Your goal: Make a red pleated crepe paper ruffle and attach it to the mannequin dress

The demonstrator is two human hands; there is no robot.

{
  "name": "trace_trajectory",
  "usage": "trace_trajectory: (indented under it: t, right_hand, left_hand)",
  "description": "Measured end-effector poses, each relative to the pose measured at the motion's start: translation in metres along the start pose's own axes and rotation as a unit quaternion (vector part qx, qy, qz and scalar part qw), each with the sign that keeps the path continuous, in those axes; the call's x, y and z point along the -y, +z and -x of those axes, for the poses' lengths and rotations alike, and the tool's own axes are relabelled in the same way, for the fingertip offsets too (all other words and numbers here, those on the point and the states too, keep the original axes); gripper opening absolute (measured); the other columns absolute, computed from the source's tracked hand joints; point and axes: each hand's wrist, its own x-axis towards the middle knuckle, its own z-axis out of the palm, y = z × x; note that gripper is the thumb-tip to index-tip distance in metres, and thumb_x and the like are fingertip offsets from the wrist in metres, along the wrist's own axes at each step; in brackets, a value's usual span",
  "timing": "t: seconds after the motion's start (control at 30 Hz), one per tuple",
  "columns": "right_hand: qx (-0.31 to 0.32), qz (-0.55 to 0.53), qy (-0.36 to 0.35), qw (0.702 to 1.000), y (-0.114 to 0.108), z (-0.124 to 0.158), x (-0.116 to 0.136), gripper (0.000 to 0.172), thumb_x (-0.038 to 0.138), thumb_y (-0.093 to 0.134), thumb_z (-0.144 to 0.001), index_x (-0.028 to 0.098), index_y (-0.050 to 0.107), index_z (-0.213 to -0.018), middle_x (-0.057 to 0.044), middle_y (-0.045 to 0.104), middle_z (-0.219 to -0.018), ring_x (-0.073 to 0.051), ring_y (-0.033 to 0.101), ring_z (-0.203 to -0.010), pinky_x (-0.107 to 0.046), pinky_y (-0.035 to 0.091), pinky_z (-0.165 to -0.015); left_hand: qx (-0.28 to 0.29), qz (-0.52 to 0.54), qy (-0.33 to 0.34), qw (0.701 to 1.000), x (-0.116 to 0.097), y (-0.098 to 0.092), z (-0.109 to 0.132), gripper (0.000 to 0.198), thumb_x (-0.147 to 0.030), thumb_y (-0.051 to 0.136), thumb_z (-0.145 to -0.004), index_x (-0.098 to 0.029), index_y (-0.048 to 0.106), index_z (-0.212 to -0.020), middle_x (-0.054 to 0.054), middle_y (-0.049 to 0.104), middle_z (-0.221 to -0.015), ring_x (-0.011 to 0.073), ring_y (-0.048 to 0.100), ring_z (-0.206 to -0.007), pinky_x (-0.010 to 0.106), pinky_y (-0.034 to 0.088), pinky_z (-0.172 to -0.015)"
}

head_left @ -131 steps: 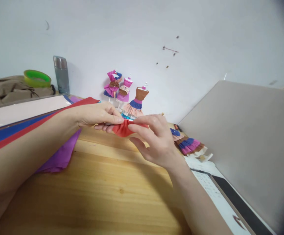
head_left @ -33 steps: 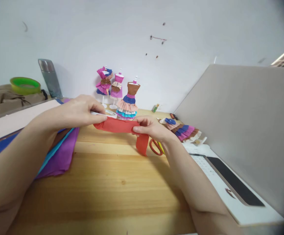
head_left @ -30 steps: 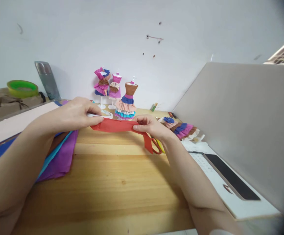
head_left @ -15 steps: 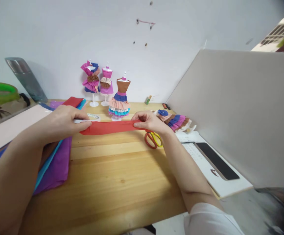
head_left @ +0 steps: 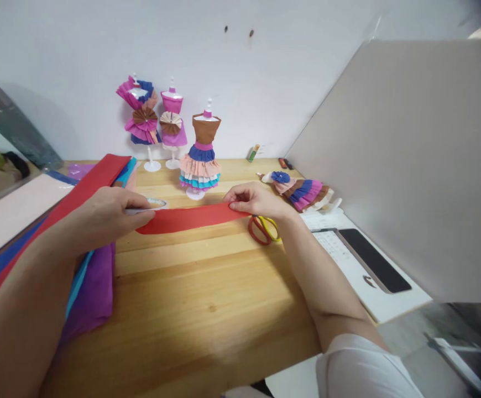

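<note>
A strip of red crepe paper (head_left: 186,218) stretches between my two hands above the wooden table. My left hand (head_left: 116,213) pinches its left end; a white tape-like ring (head_left: 157,203) shows just past the fingertips, and I cannot tell whether the hand grips it too. The strip's right end is between the thumb and fingers of my right hand (head_left: 255,202). Just below that hand lie scissors with red and yellow handles (head_left: 261,231), their blades hidden. Folded coloured paper (head_left: 95,298) lies under my left forearm, with a red sheet (head_left: 99,171) on top.
Three small dress forms in paper dresses (head_left: 201,157) stand by the wall. Another paper dress (head_left: 302,190) lies at the right, near a phone (head_left: 375,260) on a white board (head_left: 406,304). A grey panel (head_left: 414,166) borders the right side. A bottle (head_left: 20,127) leans at the left.
The view has tilted down and shifted slightly. My hands still hold the strip at both ends, and its flat face now shows wider.
</note>
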Motion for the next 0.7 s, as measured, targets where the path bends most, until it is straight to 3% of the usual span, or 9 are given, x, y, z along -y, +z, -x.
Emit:
trace_trajectory:
  t: [0.27, 0.43, 0.7]
  right_hand:
    - [-0.02, 0.013, 0.017, 1.0, -0.003, -0.002, -0.007, 0.018, 0.033, 0.064, -0.073, 0.015, 0.069, -0.074, 0.0, 0.064, -0.068, -0.014, 0.054, -0.064, -0.025, 0.042, -0.06]
    - [0.002, -0.05, 0.044, 0.998, -0.005, 0.0, -0.014, 0.015, 0.029, 0.068, -0.068, 0.016, 0.07, -0.075, 0.001, 0.065, -0.069, -0.012, 0.054, -0.063, -0.024, 0.042, -0.06]
    - [-0.075, -0.107, 0.078, 0.988, -0.007, -0.002, -0.024, 0.014, 0.03, 0.074, -0.061, 0.017, 0.072, -0.066, 0.001, 0.066, -0.063, -0.012, 0.054, -0.059, -0.024, 0.04, -0.057]
  left_hand:
    - [0.005, -0.05, -0.055, 0.997, -0.003, 0.006, -0.007, 0.035, -0.045, 0.056, -0.076, -0.021, 0.079, -0.083, -0.001, 0.058, -0.053, 0.0138, 0.048, -0.055, 0.023, 0.032, -0.052]
    - [0.018, -0.043, -0.063, 0.997, -0.003, 0.008, -0.009, 0.037, -0.048, 0.057, -0.077, -0.021, 0.08, -0.088, 0.0, 0.066, -0.063, 0.0146, 0.052, -0.062, 0.022, 0.036, -0.057]
    - [0.038, -0.033, -0.053, 0.997, -0.017, 0.009, -0.005, 0.029, -0.039, 0.059, -0.08, -0.018, 0.079, -0.084, -0.004, 0.065, -0.059, 0.0104, 0.044, -0.055, 0.021, 0.03, -0.051]
